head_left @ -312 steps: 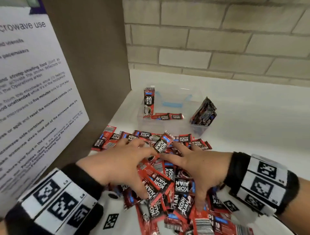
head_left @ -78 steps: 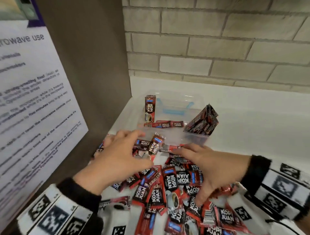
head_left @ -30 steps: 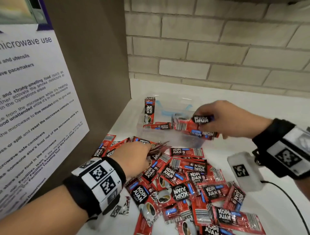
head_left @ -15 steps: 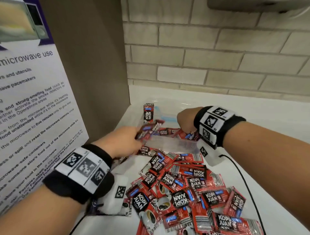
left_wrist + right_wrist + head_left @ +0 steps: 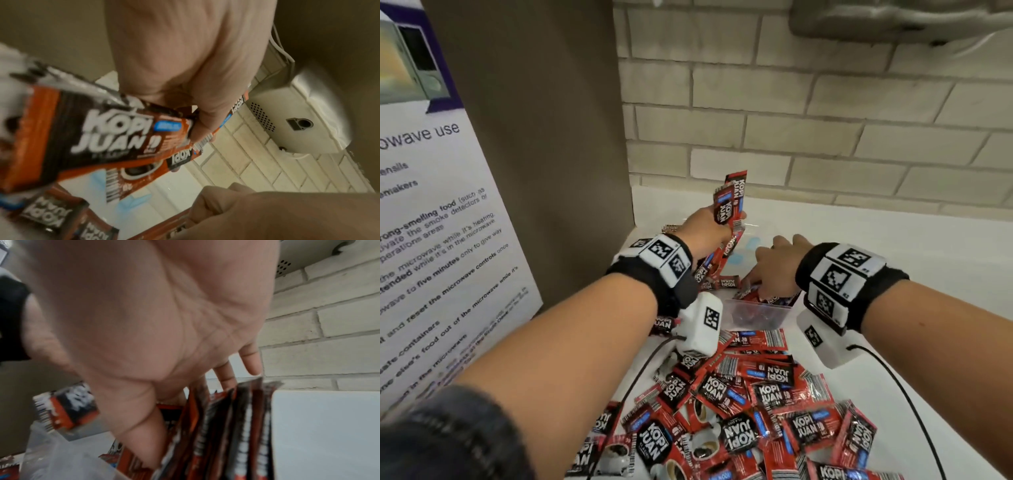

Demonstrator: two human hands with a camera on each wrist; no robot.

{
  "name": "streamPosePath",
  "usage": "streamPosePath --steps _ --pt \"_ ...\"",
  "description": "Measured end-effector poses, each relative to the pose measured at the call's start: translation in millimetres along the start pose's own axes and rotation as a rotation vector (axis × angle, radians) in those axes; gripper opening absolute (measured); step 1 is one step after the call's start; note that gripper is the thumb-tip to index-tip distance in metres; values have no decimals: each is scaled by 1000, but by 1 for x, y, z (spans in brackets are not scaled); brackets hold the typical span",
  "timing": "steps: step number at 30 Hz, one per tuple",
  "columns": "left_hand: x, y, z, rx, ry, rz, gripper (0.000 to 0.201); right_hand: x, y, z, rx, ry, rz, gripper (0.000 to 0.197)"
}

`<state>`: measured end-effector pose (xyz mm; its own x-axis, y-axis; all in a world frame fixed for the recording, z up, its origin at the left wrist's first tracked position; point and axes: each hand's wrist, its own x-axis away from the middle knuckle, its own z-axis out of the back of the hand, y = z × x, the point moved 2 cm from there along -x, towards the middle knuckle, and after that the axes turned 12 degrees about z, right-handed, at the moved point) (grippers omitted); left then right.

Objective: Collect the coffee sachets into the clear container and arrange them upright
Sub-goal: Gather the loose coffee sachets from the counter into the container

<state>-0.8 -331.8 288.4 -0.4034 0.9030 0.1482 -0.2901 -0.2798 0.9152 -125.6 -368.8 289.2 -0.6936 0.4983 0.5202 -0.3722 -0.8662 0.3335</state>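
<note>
My left hand (image 5: 726,222) grips a fan of several red-and-black coffee sachets (image 5: 732,200) and holds them raised over the left end of the clear container (image 5: 756,313). In the left wrist view my left hand (image 5: 197,126) has thumb and fingers curled round those sachets (image 5: 115,134). My right hand (image 5: 756,284) reaches into the container. Its straight fingers (image 5: 252,363) and thumb lie against an upright stack of sachets (image 5: 236,426) at the right end. A few sachets lie flat inside. A big loose pile of sachets (image 5: 739,394) covers the counter in front.
A brown side panel with a microwave notice (image 5: 448,240) stands close on the left. A brick wall (image 5: 825,137) runs behind, with a grey wall-mounted unit (image 5: 893,20) above. White counter (image 5: 911,260) extends to the right. Wrist-camera cables (image 5: 914,411) trail over the pile.
My left hand has lifted its sachets from the container's front edge to above its left end. My right hand stays inside the container against the stack.
</note>
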Motion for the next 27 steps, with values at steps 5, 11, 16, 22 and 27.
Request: streamPosePath --steps 5,11,16,22,27 --pt "-19 9 -17 58 67 -47 34 1 -2 -4 -9 43 -12 44" --pt "-17 -28 -48 68 -205 80 24 4 -1 -4 -45 91 -34 40" --pt "2 -22 -50 358 -447 318 14 8 6 -4 -103 131 -48 39" --pt "8 -27 -44 255 -605 404 54 14 30 -6 -325 353 -21 47" --pt "7 -26 -52 -29 -544 384 95 20 42 -8 -609 602 3 58"
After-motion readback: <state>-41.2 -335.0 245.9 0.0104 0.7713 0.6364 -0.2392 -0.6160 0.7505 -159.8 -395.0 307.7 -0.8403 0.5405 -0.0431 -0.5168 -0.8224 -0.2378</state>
